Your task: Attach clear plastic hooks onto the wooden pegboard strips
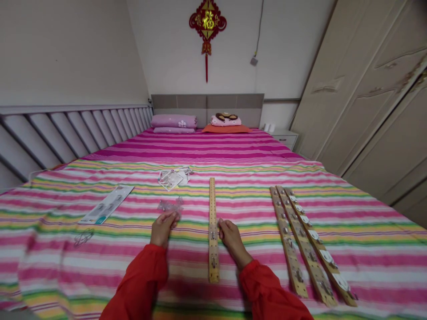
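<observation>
A narrow wooden strip (212, 213) with rows of small holes lies lengthwise on the striped bedspread, small metal hooks fixed along its nearer half. Close to its right edge is my right hand (231, 238), thumb and fingertips pinched together; whatever they hold is too small to make out. Left of the strip, my left hand (163, 227) has its fingers closed at the near edge of a crumpled clear plastic packet (171, 205). Small shiny bits show in that packet.
To the right lie several more wooden strips (293, 226) carrying metal clips and white round pieces. A flat blister card (108, 205) and some thin wire loops (83, 237) are on the left. Torn packaging (173, 177) sits farther back. A rail (66, 133) borders the bed.
</observation>
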`<move>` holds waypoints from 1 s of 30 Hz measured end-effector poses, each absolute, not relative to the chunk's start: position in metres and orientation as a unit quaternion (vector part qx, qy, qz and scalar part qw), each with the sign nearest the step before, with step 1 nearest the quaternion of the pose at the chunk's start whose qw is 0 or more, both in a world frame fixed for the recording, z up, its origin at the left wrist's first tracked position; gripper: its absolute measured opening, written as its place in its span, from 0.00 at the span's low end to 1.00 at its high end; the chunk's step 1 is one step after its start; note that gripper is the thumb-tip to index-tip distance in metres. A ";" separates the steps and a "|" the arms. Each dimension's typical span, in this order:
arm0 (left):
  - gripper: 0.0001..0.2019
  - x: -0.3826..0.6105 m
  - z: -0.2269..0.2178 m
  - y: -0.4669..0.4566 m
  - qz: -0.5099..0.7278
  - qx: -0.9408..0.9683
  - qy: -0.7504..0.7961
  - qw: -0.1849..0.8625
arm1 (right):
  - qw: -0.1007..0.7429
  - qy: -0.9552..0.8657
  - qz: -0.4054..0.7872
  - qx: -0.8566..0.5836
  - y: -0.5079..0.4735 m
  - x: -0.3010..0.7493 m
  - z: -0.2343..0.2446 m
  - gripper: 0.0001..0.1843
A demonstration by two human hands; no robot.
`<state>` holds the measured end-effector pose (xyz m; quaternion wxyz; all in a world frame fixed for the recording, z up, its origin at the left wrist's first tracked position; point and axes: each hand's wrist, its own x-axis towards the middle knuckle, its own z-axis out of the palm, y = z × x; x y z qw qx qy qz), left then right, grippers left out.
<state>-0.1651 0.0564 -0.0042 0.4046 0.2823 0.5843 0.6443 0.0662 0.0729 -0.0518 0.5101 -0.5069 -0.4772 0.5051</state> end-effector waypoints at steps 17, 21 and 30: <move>0.10 -0.078 0.007 0.014 0.626 0.150 0.404 0.650 | 0.556 -0.395 0.606 -0.411 0.041 0.071 -0.015 0.21; 0.14 -0.069 0.006 0.010 0.622 0.197 0.406 0.640 | 0.524 -0.398 0.657 -0.367 0.027 0.064 0.000 0.19; 0.12 -0.071 0.001 0.002 0.612 0.416 0.504 0.445 | 0.530 -0.298 0.727 -0.320 0.018 0.067 0.023 0.19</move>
